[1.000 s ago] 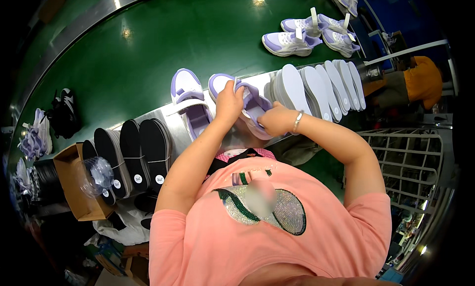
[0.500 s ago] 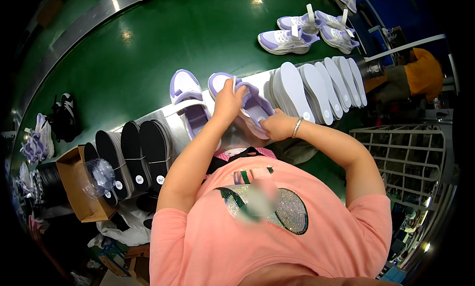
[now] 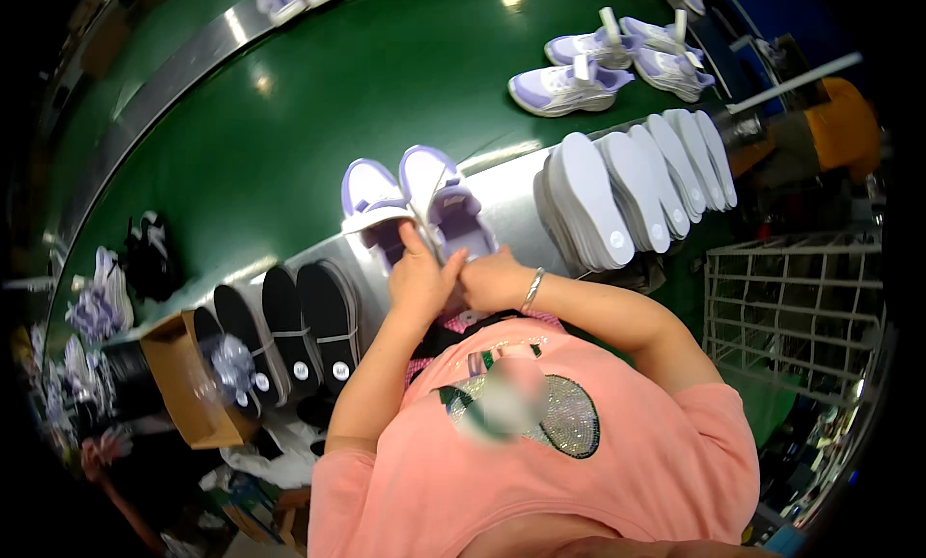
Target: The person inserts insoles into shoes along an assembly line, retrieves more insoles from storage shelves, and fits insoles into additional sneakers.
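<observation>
Two lilac and white sneakers stand side by side on the metal ledge [image 3: 502, 172] in front of me, toes pointing away. My left hand [image 3: 417, 278] and my right hand [image 3: 490, 280] meet at the heel of the right sneaker [image 3: 446, 206], fingers closed on its rear edge. The left sneaker [image 3: 371, 203] sits just beside my left hand, with a white strap across its opening. A silver bracelet circles my right wrist.
White insoles [image 3: 627, 187] lean in a row to the right on the ledge; black insoles [image 3: 294, 326] lie to the left. Finished sneakers [image 3: 603, 66] ride the green conveyor belt [image 3: 318, 105] beyond. A cardboard box [image 3: 188, 384] sits at lower left, a wire basket [image 3: 791, 317] at right.
Both hands have drawn back from the middle of the right sneaker toward its heel, closer to my body. The sneakers on the belt have shifted slightly.
</observation>
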`<action>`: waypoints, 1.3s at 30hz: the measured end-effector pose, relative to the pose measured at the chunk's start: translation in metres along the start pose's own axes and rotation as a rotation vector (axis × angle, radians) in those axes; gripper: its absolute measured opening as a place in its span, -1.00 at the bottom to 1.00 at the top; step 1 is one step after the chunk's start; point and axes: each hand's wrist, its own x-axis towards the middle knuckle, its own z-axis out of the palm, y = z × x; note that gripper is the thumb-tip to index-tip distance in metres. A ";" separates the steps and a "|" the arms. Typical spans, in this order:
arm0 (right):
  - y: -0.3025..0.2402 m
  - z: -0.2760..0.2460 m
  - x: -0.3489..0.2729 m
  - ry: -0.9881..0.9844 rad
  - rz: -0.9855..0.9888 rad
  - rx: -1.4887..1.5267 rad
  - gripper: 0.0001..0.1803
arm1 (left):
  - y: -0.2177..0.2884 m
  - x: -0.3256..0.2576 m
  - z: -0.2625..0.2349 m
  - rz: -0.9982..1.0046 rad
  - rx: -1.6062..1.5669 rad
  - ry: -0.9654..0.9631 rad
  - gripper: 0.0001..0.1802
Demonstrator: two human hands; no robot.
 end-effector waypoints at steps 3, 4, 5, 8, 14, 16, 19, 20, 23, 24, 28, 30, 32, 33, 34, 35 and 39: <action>0.011 0.009 0.005 0.080 -0.100 0.052 -0.59 | 0.005 0.024 -0.014 -0.050 0.014 0.016 -0.30; 0.017 0.014 0.003 0.333 -0.280 0.140 -0.61 | -0.003 0.032 -0.016 -0.034 0.048 0.051 -0.34; 0.023 0.014 0.000 0.586 -0.468 0.217 -0.63 | -0.015 0.041 -0.019 -0.024 0.083 0.090 -0.38; 0.054 -0.032 -0.018 0.901 -0.535 0.178 -0.71 | -0.048 0.073 -0.040 0.002 0.067 0.280 -0.39; 0.217 -0.099 -0.006 1.180 -0.059 0.031 -0.79 | -0.066 0.138 -0.111 -0.089 0.090 0.540 -0.41; 0.267 -0.107 -0.010 1.260 0.195 -0.039 -0.75 | -0.059 0.137 -0.105 0.019 -0.060 0.697 -0.50; 0.322 -0.115 0.000 1.219 0.460 -0.016 -0.68 | -0.058 0.124 -0.058 0.232 -0.026 0.733 -0.60; 0.338 -0.112 0.006 1.175 0.503 -0.136 -0.65 | -0.054 0.115 -0.033 0.316 0.010 0.713 -0.62; 0.352 -0.124 0.022 0.899 0.583 -0.308 -0.58 | -0.047 0.083 0.023 0.324 0.040 0.460 -0.61; 0.355 -0.134 0.019 0.862 0.571 -0.329 -0.58 | -0.047 0.074 0.042 0.308 0.064 0.420 -0.59; 0.385 -0.160 0.010 0.813 0.698 -0.272 -0.54 | -0.042 0.070 0.067 0.311 0.257 0.266 -0.57; 0.391 -0.176 0.013 0.732 0.707 -0.199 -0.51 | -0.044 0.072 0.067 0.289 0.259 0.260 -0.57; 0.393 -0.187 0.024 0.716 0.675 -0.224 -0.50 | -0.043 0.070 0.064 0.254 0.261 0.260 -0.58; 0.394 -0.193 0.029 0.719 0.653 -0.197 -0.48 | -0.042 0.071 0.063 0.254 0.254 0.252 -0.58; 0.394 -0.198 0.033 0.723 0.628 -0.173 -0.47 | -0.040 0.072 0.060 0.251 0.246 0.249 -0.58; 0.392 -0.196 0.038 0.763 0.588 -0.215 -0.46 | -0.039 0.071 0.059 0.209 0.253 0.275 -0.58; 0.361 -0.185 0.039 0.818 0.618 -0.014 -0.46 | -0.039 0.074 0.064 0.255 0.197 0.296 -0.60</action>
